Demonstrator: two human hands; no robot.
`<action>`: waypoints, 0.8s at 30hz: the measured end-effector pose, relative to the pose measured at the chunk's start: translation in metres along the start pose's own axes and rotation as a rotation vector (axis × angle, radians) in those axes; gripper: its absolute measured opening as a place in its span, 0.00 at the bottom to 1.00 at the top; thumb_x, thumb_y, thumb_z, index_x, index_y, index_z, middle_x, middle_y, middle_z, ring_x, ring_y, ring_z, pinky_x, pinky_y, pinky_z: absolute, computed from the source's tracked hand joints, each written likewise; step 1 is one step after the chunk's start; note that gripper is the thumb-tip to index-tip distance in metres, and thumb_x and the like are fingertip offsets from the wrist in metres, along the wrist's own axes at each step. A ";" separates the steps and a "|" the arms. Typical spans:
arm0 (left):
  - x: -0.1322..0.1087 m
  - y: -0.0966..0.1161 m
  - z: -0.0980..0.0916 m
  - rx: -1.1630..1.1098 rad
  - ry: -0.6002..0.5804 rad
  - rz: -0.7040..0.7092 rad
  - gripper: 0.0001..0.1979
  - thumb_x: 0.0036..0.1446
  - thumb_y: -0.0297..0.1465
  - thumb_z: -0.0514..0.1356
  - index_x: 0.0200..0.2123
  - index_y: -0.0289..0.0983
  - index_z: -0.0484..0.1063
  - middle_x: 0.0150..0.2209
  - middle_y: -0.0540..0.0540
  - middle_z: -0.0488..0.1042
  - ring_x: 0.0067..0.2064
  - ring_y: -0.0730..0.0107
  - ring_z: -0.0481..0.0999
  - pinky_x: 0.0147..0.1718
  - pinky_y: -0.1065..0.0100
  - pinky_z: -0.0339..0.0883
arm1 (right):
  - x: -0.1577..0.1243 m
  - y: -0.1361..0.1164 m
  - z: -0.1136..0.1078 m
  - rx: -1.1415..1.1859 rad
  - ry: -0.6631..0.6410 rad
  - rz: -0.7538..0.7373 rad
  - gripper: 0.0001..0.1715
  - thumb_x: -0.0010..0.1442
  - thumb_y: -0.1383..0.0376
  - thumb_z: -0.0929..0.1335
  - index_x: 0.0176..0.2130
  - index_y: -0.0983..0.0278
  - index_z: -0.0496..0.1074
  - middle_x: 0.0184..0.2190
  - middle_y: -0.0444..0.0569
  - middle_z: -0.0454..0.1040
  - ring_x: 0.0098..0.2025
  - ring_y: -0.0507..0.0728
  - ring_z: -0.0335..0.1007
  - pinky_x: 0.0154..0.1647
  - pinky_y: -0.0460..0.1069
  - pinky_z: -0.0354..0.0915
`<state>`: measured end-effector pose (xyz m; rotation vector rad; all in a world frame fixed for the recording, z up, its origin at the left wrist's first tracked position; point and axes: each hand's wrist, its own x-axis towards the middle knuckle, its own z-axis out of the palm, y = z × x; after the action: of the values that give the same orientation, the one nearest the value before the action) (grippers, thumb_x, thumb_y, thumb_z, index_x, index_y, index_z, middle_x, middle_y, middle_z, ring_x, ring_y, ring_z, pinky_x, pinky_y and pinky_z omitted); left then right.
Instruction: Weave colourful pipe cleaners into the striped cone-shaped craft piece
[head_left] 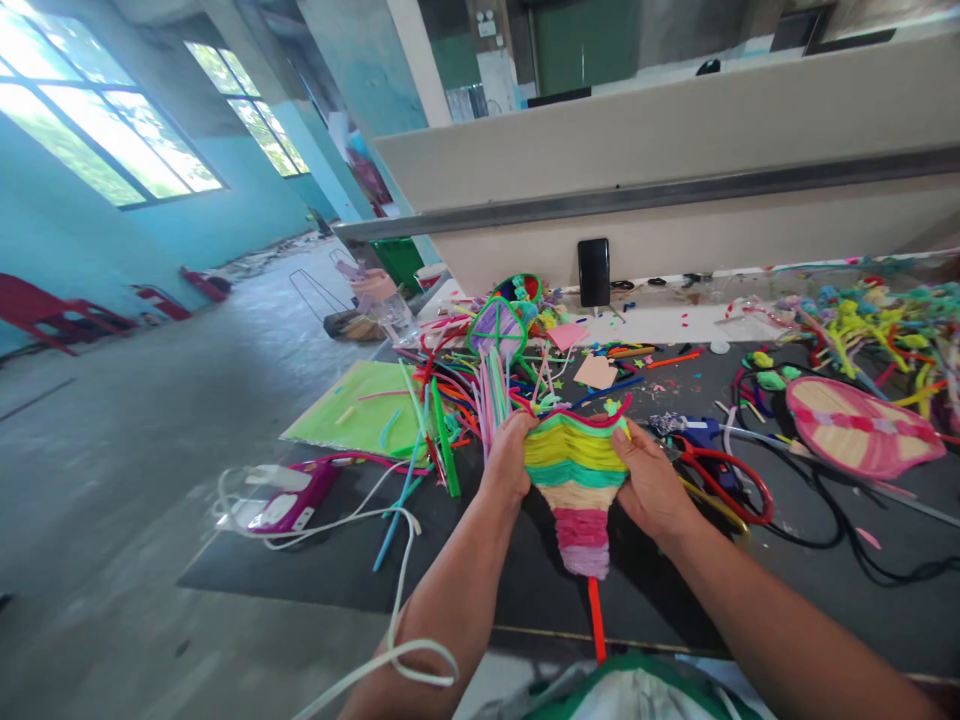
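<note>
Between my two hands is a striped pipe-cleaner craft point(577, 470), with bands of yellow, teal, beige, pink and lilac and a wavy red top edge. It narrows downward, and a red-orange strip point(596, 620) hangs from its lower end. My left hand point(511, 458) grips its left edge, fingers closed. On the opposite edge, my right hand point(651, 480) pinches it with the thumb on the front. Just behind stands a purple kite-shaped piece point(496, 328) with a green frame, above a bunch of pale pipe cleaners point(495, 390). Red-handled scissors point(739, 485) lie right of my right hand.
A purple power bank point(292, 508) with a white cable point(401, 580) lies left. Nearby are a green sheet point(360, 405), a blue glue gun point(701, 432), black cords point(832, 510) and a pink oval craft point(862, 425). A phone point(594, 272) leans against the back board.
</note>
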<state>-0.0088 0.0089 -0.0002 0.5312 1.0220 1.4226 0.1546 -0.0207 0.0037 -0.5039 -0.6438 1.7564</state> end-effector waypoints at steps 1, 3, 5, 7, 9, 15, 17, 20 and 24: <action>-0.001 0.002 0.002 -0.010 -0.002 0.021 0.06 0.42 0.27 0.61 0.24 0.37 0.64 0.20 0.54 0.68 0.23 0.73 0.71 0.26 0.71 0.64 | 0.001 -0.001 -0.001 -0.013 -0.003 -0.008 0.16 0.54 0.60 0.73 0.44 0.56 0.75 0.44 0.48 0.79 0.52 0.63 0.72 0.54 0.59 0.67; -0.001 0.008 0.003 -0.024 -0.020 0.080 0.06 0.45 0.28 0.61 0.28 0.37 0.67 0.22 0.54 0.70 0.24 0.73 0.72 0.27 0.71 0.65 | 0.004 -0.006 -0.003 -0.026 -0.005 -0.022 0.15 0.55 0.59 0.72 0.44 0.57 0.75 0.45 0.48 0.79 0.52 0.63 0.73 0.54 0.59 0.67; 0.002 0.018 0.002 0.001 -0.019 0.160 0.08 0.46 0.29 0.62 0.33 0.38 0.70 0.25 0.54 0.72 0.25 0.74 0.72 0.28 0.72 0.65 | 0.008 -0.014 -0.008 -0.020 -0.015 -0.032 0.15 0.55 0.59 0.72 0.44 0.58 0.75 0.45 0.49 0.79 0.52 0.62 0.73 0.54 0.59 0.67; 0.004 0.033 -0.001 0.068 0.018 0.255 0.12 0.45 0.28 0.63 0.37 0.38 0.71 0.30 0.53 0.74 0.26 0.77 0.71 0.27 0.74 0.64 | 0.012 -0.023 -0.012 -0.007 -0.037 -0.038 0.16 0.55 0.59 0.72 0.44 0.60 0.75 0.45 0.50 0.79 0.52 0.63 0.73 0.53 0.59 0.67; 0.005 0.051 -0.003 0.131 0.009 0.335 0.14 0.45 0.29 0.64 0.39 0.37 0.73 0.33 0.51 0.75 0.29 0.77 0.73 0.29 0.75 0.66 | 0.015 -0.032 -0.016 0.014 -0.057 -0.053 0.17 0.54 0.59 0.72 0.44 0.61 0.75 0.44 0.50 0.79 0.51 0.63 0.73 0.52 0.59 0.68; -0.013 0.104 0.030 0.361 -0.282 0.343 0.10 0.50 0.28 0.65 0.37 0.33 0.78 0.33 0.42 0.78 0.34 0.67 0.76 0.34 0.70 0.69 | 0.007 -0.043 -0.013 0.034 -0.158 -0.029 0.18 0.54 0.58 0.72 0.44 0.61 0.75 0.41 0.50 0.80 0.47 0.62 0.76 0.51 0.58 0.68; -0.020 0.113 0.054 0.529 -0.425 0.249 0.10 0.52 0.30 0.64 0.37 0.32 0.79 0.33 0.41 0.78 0.34 0.66 0.75 0.33 0.69 0.68 | 0.000 -0.041 -0.006 0.027 -0.202 0.006 0.17 0.54 0.58 0.72 0.43 0.61 0.76 0.40 0.50 0.81 0.46 0.61 0.76 0.50 0.57 0.68; -0.025 0.117 0.086 0.800 -0.666 0.140 0.11 0.52 0.31 0.65 0.38 0.33 0.80 0.35 0.41 0.78 0.34 0.67 0.75 0.33 0.70 0.67 | -0.012 -0.036 0.003 0.015 -0.249 0.067 0.15 0.54 0.58 0.73 0.40 0.62 0.77 0.38 0.49 0.81 0.45 0.60 0.77 0.50 0.55 0.68; -0.026 0.110 0.107 1.026 -0.902 -0.011 0.11 0.50 0.30 0.67 0.38 0.32 0.79 0.31 0.44 0.77 0.31 0.73 0.73 0.30 0.74 0.64 | -0.021 -0.030 0.007 0.012 -0.286 0.104 0.13 0.54 0.59 0.73 0.39 0.62 0.78 0.37 0.49 0.81 0.43 0.59 0.77 0.49 0.54 0.68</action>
<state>0.0224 0.0275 0.1510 1.7077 0.9051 0.4000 0.1774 -0.0359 0.0288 -0.2833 -0.8176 1.9491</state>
